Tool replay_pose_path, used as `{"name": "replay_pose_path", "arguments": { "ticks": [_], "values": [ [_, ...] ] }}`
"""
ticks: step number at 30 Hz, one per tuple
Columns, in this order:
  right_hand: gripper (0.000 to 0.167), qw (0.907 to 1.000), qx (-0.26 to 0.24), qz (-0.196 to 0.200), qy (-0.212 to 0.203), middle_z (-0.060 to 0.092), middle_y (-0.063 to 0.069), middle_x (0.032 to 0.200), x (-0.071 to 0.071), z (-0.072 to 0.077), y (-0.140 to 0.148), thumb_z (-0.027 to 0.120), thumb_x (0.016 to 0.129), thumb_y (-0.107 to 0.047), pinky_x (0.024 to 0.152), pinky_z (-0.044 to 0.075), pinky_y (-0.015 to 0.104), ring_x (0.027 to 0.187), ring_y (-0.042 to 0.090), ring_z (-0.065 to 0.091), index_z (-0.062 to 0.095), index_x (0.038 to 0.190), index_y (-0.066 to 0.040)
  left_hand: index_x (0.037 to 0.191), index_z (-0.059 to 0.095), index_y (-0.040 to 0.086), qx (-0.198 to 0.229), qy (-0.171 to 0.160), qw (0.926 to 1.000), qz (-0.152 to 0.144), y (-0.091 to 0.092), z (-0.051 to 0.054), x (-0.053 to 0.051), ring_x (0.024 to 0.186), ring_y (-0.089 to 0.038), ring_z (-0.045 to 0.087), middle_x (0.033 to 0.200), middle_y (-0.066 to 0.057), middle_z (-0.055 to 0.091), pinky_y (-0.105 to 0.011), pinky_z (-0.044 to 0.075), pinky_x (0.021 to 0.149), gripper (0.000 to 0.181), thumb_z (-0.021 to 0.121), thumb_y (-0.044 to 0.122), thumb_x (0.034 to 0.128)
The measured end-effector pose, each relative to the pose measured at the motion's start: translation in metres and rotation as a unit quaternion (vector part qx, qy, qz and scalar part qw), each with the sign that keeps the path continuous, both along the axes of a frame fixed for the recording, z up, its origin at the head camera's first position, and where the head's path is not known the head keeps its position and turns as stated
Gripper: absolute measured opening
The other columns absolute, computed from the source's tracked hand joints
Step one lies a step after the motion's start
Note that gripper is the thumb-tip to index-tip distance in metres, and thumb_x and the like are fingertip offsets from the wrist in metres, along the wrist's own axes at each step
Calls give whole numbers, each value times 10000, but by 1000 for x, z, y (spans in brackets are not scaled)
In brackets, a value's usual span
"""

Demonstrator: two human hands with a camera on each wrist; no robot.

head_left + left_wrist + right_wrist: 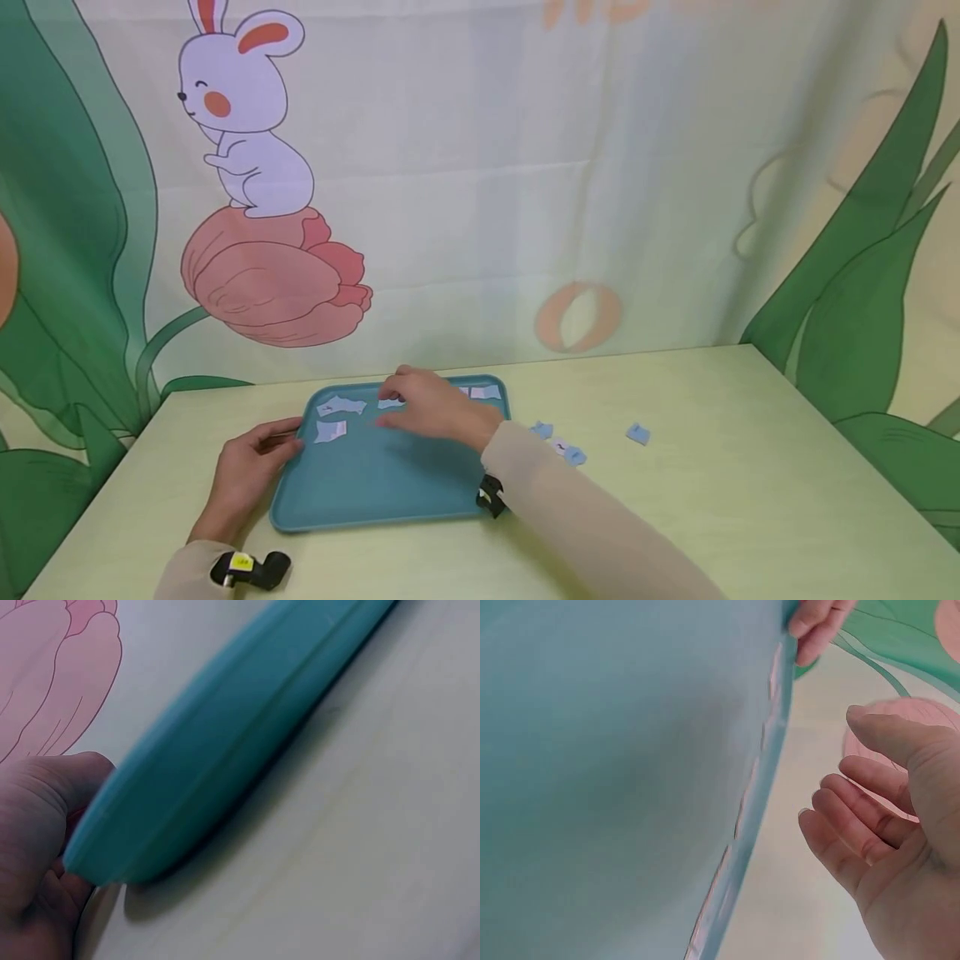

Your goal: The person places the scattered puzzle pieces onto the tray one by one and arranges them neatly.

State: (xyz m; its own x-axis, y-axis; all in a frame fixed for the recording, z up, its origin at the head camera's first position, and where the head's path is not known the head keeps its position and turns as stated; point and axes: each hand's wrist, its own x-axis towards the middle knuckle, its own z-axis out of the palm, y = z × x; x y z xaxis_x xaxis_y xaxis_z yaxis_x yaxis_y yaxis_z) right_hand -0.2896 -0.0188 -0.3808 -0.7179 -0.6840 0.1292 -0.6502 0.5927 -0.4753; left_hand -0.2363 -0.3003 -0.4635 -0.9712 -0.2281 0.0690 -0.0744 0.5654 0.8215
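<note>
A teal tray (352,492) lies on the table, its near side facing me. My left hand (251,462) grips its left edge; in the left wrist view the thumb (86,772) bends at the rim. Over the back half of the tray hovers my right hand (438,408). Its fingers (855,802) are relaxed and spread from the thumb, with nothing between them in the right wrist view. Small pale blue, jagged-edged paper pieces (341,406) lie along the tray's back and left. The right hand partly hides some of these in the head view.
To the right of the tray, several more jagged paper pieces (574,456) lie on the pale table (720,500); one blue piece (638,433) sits apart, farther right. My right sleeve (570,500) crosses the tray's right edge. A printed curtain (450,208) hangs behind the table.
</note>
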Motion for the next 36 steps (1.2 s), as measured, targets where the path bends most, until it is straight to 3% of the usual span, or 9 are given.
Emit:
{"name": "replay_pose_path", "arguments": {
  "ticks": [8,12,19,25,36],
  "values": [
    [375,9978,-608,-253,-23,665,52,1193,8,1,47,765,1005,-236,962,544,323,1143,257,644,712,1311,-27,1447,623,-18,72,5,10000,-43,0,2,0,1228,-368,613,1397,-243,630,-99,510,799,428,684,105,1041],
    [325,9959,-837,-328,131,664,48,1165,11,-1,70,765,1004,-214,951,552,361,1109,263,649,726,1273,-37,1444,629,-12,68,-1,10000,-26,0,2,1,1226,-358,621,1391,-233,636,-82,498,796,422,681,94,1039],
    [310,9906,-1221,-610,22,678,106,1197,22,-9,105,787,983,-179,968,561,490,1127,333,651,737,1255,-39,1444,630,-10,71,34,9999,-68,-1,0,1,1221,-355,621,1392,-231,637,-91,502,805,425,688,96,1037],
    [304,9881,-1300,-817,73,673,64,1196,26,-13,130,778,991,-173,963,563,501,1114,347,638,732,1258,-35,1449,629,-4,-63,64,9999,-70,-1,-1,1,1225,-357,626,1389,-227,639,-174,553,876,423,680,90,1040],
    [271,9859,-1227,-1136,-25,695,149,1224,20,-15,159,768,990,-119,936,576,449,1102,324,645,729,1238,-16,1449,630,0,-105,95,9999,-25,-1,-1,1,1222,-358,626,1388,-227,640,-198,562,886,423,680,87,1039]
  ]
}}
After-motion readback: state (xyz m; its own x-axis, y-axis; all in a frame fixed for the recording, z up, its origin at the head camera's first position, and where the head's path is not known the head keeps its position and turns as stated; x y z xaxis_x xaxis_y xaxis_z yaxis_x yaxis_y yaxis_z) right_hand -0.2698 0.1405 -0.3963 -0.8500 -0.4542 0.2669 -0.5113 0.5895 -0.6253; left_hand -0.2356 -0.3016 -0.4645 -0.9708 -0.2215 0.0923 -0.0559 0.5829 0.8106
